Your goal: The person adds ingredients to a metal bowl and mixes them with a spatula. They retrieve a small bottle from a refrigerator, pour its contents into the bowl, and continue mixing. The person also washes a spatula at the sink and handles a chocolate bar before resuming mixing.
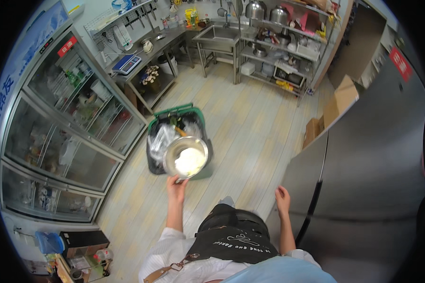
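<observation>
My left hand grips the near rim of a round metal bowl, its fingers closed on the edge. Inside the bowl lies a white mass, bright and blurred, with small yellowish-green bits by it. Beneath and behind the bowl stands a green bin with a black liner. Clear plastic wrapping and other scraps fill it; the bowl hides part of its near side. My right hand hangs beside the steel fridge door, fingers loosely curled in, and I see nothing in them.
A glass-door display fridge lines the left side. On the right rises a large steel fridge, with cardboard boxes beyond it. A steel counter with a blue scale, a sink and a loaded rack stand at the back.
</observation>
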The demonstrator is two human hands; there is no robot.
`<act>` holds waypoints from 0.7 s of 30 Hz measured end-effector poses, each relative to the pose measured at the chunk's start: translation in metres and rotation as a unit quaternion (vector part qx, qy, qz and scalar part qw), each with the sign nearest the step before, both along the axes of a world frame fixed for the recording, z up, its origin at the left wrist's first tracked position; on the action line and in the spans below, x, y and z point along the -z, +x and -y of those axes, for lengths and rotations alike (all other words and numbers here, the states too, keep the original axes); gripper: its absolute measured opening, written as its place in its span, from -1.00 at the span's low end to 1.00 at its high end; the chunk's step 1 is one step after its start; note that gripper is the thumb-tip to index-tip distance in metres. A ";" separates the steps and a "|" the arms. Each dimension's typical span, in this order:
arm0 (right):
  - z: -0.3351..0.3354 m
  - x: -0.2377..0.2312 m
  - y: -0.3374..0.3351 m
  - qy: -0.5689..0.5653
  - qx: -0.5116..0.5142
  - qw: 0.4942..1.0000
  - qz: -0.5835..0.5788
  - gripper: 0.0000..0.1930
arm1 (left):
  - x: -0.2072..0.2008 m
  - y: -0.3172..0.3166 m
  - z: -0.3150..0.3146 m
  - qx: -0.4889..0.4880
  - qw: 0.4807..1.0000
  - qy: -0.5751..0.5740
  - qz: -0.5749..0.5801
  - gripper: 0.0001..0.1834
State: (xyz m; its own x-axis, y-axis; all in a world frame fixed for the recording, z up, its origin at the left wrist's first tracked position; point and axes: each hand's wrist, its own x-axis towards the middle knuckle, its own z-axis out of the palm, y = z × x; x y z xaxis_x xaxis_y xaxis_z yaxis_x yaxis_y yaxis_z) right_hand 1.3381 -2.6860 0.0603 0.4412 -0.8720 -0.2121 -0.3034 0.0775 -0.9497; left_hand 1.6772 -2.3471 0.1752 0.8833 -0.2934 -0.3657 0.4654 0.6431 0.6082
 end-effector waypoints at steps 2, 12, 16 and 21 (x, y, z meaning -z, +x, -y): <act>0.097 -0.030 0.090 -0.094 -0.143 0.984 -0.043 -0.58 | -0.017 0.041 0.036 -0.054 0.998 0.012 0.034 -0.87; 0.335 0.016 0.315 0.086 -0.443 0.862 -0.229 0.04 | 0.028 0.347 0.265 -0.186 0.982 -0.006 0.045 -0.65; 0.383 0.058 0.322 0.336 -0.215 0.856 -0.330 0.01 | 0.018 0.479 0.346 -0.148 0.988 -0.018 0.028 -0.74; 0.454 0.163 0.365 0.101 -0.265 0.786 -0.549 -0.43 | 0.007 0.642 0.469 -0.095 0.993 -0.036 0.063 -0.76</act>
State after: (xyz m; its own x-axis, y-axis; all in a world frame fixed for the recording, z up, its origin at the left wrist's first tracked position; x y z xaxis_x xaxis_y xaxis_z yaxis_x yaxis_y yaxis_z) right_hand 1.7027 -3.1400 -0.1029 0.1858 -0.5273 -0.8291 -0.9723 -0.2206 -0.0776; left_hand 2.3189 -2.8158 0.1682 0.9623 -0.1390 -0.2340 0.2558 0.7551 0.6036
